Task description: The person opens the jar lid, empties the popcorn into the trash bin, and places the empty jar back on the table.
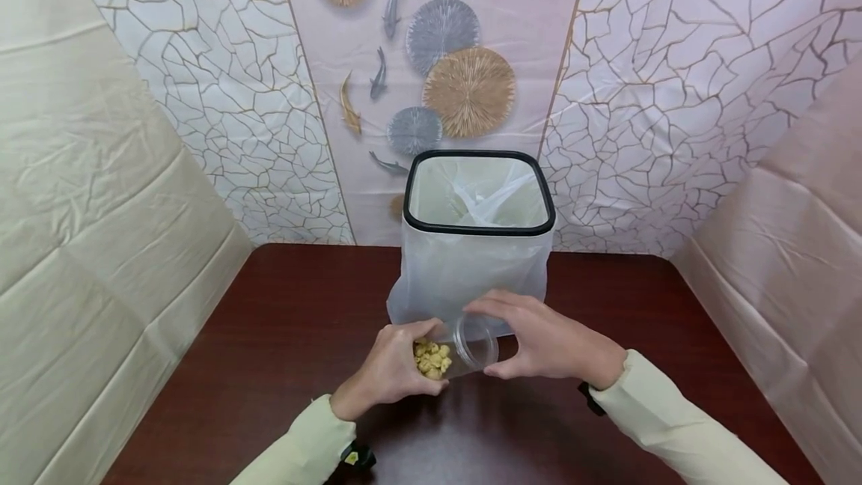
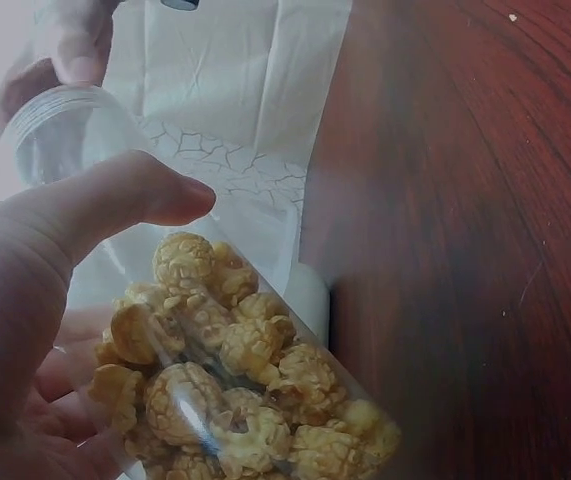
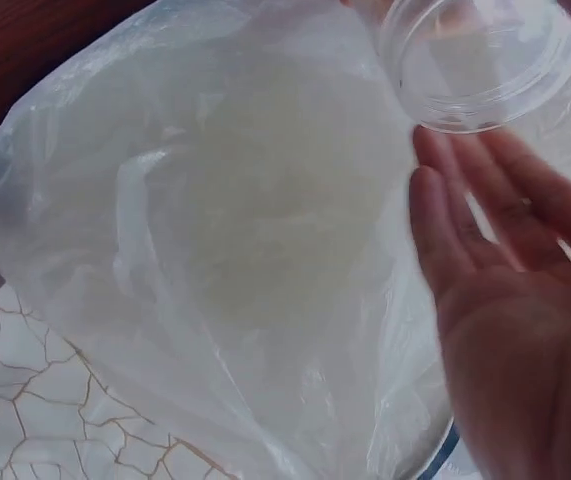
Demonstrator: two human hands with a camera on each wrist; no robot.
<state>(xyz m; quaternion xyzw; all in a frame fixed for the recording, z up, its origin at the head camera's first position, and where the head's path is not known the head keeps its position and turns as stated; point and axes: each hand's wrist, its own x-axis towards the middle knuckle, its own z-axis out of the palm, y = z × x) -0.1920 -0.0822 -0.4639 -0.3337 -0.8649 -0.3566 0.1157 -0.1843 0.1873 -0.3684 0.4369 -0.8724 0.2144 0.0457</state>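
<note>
My left hand (image 1: 393, 365) grips a clear plastic jar (image 2: 310, 335) lying tilted, its mouth end pointing right. Clumps of yellow-brown popcorn (image 2: 205, 400) fill its lower end, by the left palm. At the other end, my right hand (image 1: 539, 335) holds a clear round lid (image 1: 477, 341) between thumb and fingers, right at the jar's mouth. In the right wrist view, the fingertips (image 3: 445, 150) meet the rim of the clear lid (image 3: 485, 75). Both hands are just in front of the lined bin.
A bin (image 1: 480, 230) with a black rim and a white plastic liner (image 1: 471, 275) stands at the back of the dark red-brown table (image 1: 303, 320). Patterned cloth (image 1: 222, 96) hangs behind it. Beige cloth panels (image 1: 101, 245) flank the table.
</note>
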